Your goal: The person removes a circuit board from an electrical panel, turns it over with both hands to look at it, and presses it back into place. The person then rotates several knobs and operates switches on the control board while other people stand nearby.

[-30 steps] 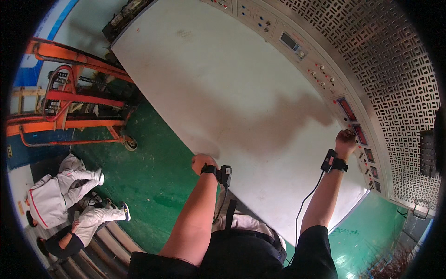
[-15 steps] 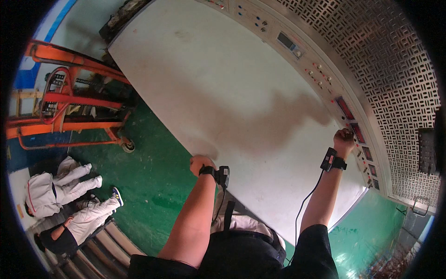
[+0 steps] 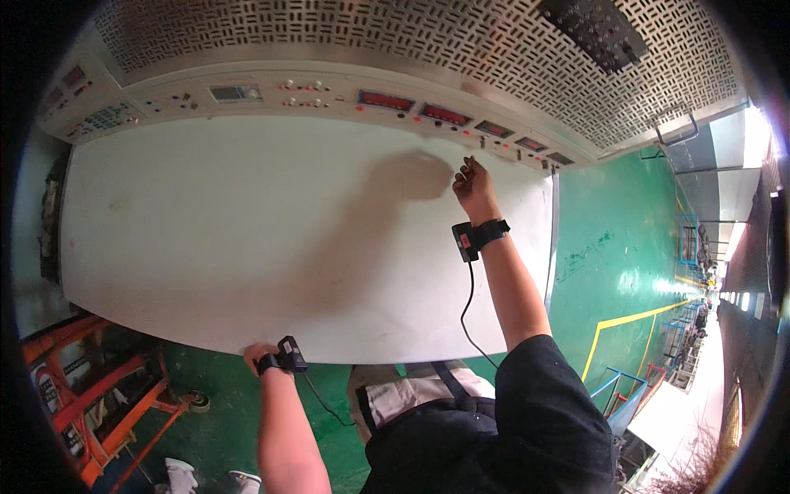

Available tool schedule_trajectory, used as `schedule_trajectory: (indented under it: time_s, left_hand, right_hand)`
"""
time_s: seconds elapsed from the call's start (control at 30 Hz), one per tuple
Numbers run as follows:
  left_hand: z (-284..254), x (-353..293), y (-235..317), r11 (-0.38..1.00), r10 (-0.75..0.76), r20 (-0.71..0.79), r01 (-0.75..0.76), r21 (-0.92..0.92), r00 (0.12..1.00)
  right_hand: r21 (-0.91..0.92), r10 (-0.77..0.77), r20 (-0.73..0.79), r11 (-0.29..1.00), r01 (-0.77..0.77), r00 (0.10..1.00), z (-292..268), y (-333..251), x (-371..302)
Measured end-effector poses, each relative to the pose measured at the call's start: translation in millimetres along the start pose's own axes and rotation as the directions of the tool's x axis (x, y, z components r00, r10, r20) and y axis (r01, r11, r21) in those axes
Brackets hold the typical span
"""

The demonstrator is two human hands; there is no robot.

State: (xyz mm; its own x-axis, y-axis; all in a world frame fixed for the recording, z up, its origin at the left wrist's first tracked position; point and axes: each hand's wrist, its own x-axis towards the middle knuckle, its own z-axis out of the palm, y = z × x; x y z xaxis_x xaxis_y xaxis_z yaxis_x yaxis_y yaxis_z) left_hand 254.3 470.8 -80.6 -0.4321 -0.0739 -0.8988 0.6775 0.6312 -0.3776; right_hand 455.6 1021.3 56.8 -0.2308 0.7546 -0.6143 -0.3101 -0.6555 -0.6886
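Note:
My right hand (image 3: 473, 185) is raised over the right part of the white tabletop (image 3: 247, 214), just short of the instrument panel (image 3: 337, 95). Its fingers are loosely bent with the tips a little apart, and nothing shows between them. At the near left edge of the tabletop rests my left hand (image 3: 260, 356). Its fingers are mostly hidden behind the wrist, so their hold cannot be made out. Red display windows (image 3: 445, 114) and small knobs line the panel beyond my right hand. Each wrist wears a strapped black box (image 3: 466, 241) with a cable.
A perforated metal screen (image 3: 329, 37) rises behind the panel. An orange wheeled frame (image 3: 115, 395) stands at lower left on the green floor (image 3: 601, 255). White shoes (image 3: 179, 475) of people nearby show at the bottom left. Blue racks and yellow floor lines lie farther right.
The view has turned, bringing the panel across the top. My right hand has drawn back from the panel's edge, its fingers loosening. My left hand still rests at the table's near edge.

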Motion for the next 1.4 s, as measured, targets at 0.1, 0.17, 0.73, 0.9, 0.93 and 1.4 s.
schedule_trajectory:
  time_s: [0.1, 0.17, 0.73, 0.9, 0.93, 1.4]
  left_hand:
    - [18, 17, 5, 0.975, -0.076, 0.033, 0.081, -0.206, 0.997]
    - [7, 5, 0, 0.938, -0.138, -0.02, 0.124, -0.323, 0.99]
    - [38, 39, -41, 0.956, -0.212, -0.113, 0.182, -0.229, 0.971]
    - [29, 22, -61, 0.982, -0.184, -0.108, 0.188, 0.029, 0.977]
    - [31, 18, -65, 0.981, -0.181, -0.106, 0.188, 0.058, 0.978]
    - [6, 0, -57, 0.944, -0.232, -0.129, 0.191, -0.269, 0.964]
  right_hand:
    - [-0.128, -0.135, -0.025, 0.983, 0.131, 0.991, -25, -11, -2]
    - [-0.192, -0.182, -0.018, 0.966, 0.176, 0.983, -35, -17, 1]
    - [-0.32, -0.065, 0.122, 0.942, 0.102, 0.99, -29, -41, 16]
    - [-0.406, -0.315, -0.075, 0.876, 0.26, 0.946, -69, -81, 0]
    - [-0.497, -0.384, 0.015, 0.799, 0.34, 0.923, -75, -84, 9]
    - [-0.334, -0.284, -0.155, 0.917, 0.22, 0.946, -113, -97, 27]
